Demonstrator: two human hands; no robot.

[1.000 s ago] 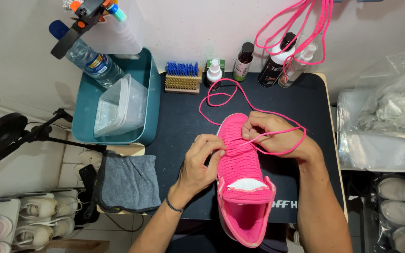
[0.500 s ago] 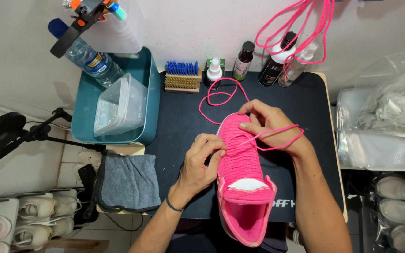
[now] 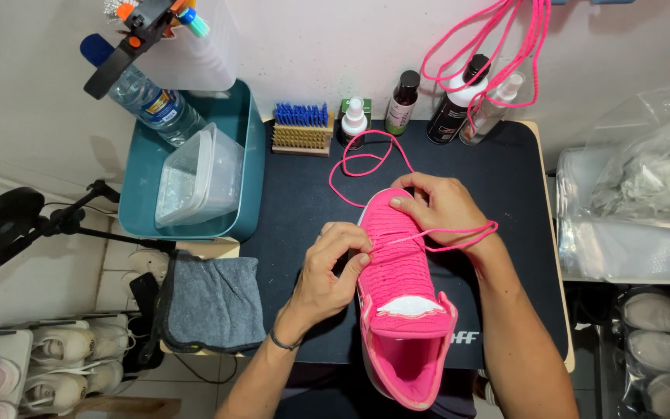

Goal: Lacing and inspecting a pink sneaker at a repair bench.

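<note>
A bright pink high-top sneaker [image 3: 397,310] lies on a black mat [image 3: 304,202], its opening toward me. My left hand [image 3: 331,268] pinches the pink lace at the shoe's left eyelets. My right hand [image 3: 440,206] rests on the toe end and grips the same pink lace [image 3: 366,159], which loops across the mat toward the bottles and passes over my right wrist.
Behind the shoe stand a blue-bristled brush [image 3: 302,128] and several small bottles [image 3: 403,101]. More pink laces [image 3: 505,46] hang from the wall. A teal tub [image 3: 238,155] holds a clear container at the left. A grey cloth [image 3: 211,302] lies nearby; plastic bags [image 3: 637,202] sit at the right.
My right hand slid up toward the toe. The lace stretch between my hands has pulled tighter across the shoe, and the loose loop on the mat has shrunk a little.
</note>
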